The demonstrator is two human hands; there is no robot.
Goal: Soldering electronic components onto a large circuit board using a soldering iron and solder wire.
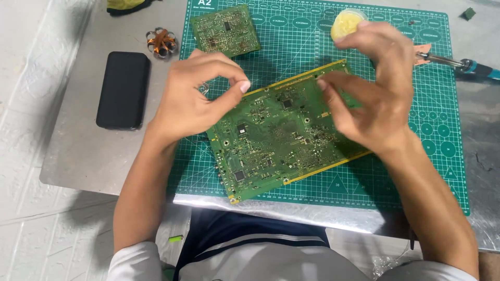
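- The left hand (195,96) hovers over the ten o'clock corner of the large circuit board (276,132), thumb and forefinger curled into a loose ring; a thin wire loop seems to hang beneath it (too small to be sure), so I cannot tell whether that grip pinches anything.
- The right hand (372,91) is raised over the board's two o'clock edge, fingers bent and drawn near each other, blurred; whether its grip holds something I cannot tell.
- The large circuit board lies tilted in the middle of the green cutting mat (396,177), which rests on the metal table (78,151).
- A smaller circuit board (225,30) sits at eleven o'clock on the mat.
- A yellow tub of paste (345,23) shows at one o'clock, partly behind the right hand.
- A soldering iron (461,65) lies at three o'clock.
- A black phone (123,89) and a copper coil (161,41) lie on the table at nine to ten o'clock.
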